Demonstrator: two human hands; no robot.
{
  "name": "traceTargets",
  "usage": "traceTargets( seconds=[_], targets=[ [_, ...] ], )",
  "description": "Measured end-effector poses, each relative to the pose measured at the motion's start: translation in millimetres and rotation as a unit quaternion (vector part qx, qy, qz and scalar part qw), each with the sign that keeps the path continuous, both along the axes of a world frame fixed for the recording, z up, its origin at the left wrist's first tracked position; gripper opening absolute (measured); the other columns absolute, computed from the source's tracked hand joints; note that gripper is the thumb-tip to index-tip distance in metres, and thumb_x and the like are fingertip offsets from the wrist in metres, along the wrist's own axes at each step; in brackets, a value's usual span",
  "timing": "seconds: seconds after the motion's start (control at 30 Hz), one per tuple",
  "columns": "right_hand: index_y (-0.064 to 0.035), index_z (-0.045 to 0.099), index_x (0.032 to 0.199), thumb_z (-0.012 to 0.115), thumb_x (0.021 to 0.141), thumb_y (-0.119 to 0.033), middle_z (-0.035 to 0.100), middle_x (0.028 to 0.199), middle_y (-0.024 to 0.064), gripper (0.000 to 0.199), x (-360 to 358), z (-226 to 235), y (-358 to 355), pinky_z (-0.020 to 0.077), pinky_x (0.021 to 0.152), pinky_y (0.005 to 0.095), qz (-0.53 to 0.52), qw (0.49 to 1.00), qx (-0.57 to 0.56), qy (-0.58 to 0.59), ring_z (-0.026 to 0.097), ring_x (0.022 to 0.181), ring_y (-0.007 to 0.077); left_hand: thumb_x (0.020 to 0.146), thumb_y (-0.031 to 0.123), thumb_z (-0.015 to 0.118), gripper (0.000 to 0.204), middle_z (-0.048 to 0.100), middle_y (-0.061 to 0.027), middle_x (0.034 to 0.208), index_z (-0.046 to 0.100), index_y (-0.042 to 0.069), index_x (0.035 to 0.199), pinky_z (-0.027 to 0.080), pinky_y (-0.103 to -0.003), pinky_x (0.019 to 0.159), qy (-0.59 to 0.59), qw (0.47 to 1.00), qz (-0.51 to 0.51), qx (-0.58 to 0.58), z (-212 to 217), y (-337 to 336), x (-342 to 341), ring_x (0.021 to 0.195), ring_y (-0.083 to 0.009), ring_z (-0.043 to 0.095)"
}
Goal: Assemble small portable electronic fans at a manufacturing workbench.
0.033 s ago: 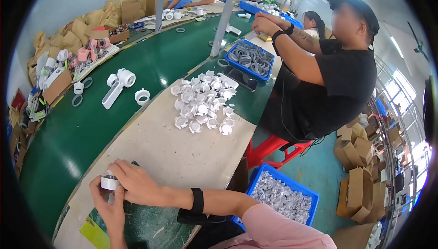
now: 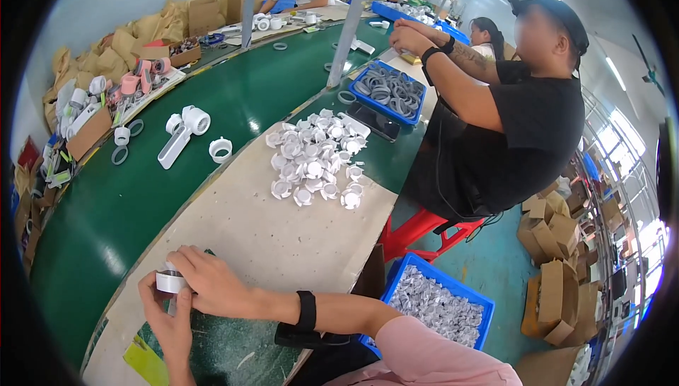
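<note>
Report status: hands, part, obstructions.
Left hand holds white ring. Right hand at its upper rim. Pile of white parts ahead, apart from both hands.

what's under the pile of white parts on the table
A beige sheet shows along the near side of the white pile, and a green tabletop off its right. Whatever lies directly beneath is covered and can't be seen.

1. Opens over the bare cardboard sheet (image 2: pixel 283 244), from the right hand (image 2: pixel 216 287) to the pile of white parts (image 2: pixel 311 163).
2. Stops there against the pile, with the blue tray (image 2: pixel 382 109) beyond.
3. Opens again over the green surface (image 2: pixel 99 216), left of the sheet, until blocked by the white handled fitting (image 2: pixel 177 144) and the white collar (image 2: pixel 220 157) near it.
</note>
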State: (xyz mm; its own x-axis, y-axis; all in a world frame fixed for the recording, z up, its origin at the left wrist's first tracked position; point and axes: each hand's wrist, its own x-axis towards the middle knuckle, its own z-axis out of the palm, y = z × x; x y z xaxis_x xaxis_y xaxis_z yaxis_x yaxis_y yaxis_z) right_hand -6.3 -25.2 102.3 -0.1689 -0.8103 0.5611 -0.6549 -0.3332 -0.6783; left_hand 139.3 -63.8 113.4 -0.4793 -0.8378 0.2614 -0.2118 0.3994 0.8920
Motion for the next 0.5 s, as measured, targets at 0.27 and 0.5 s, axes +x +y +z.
traceTargets(
  seconds=[0.27, 0.5],
  targets=[
    [0.0004, 0.047, 0.113, 0.069, 0.065, -0.01, 0.056, 0.099, 0.0138, 0.053, -8, 7, 0, 0.0462, 0.078, 0.0415, 0.004, 1.0, -0.004, -0.005, 0.051, 0.095, 0.0328, 0.087, 0.015, 0.058, 0.052, 0.046, -0.0162, 0.133, 0.041, -0.003, 0.133, 0.038, -0.036, 0.095, -0.008, 0.991, -0.129, -0.021, 17, -21, 13, 0.112, -0.0256, 0.05],
    [-0.0007, 0.049, 0.113, 0.07, 0.066, -0.012, 0.058, 0.097, 0.0127, 0.053, -15, 6, 3, 0.0437, 0.081, 0.0409, 0.022, 1.0, 0.008, -0.011, 0.05, 0.094, 0.0313, 0.083, 0.007, 0.056, 0.045, 0.053, -0.0169, 0.124, 0.049, -0.003, 0.126, 0.039, -0.037, 0.095, -0.035, 0.988, -0.143, -0.036, 24, -27, 10, 0.112, -0.0264, 0.052]
  ],
)
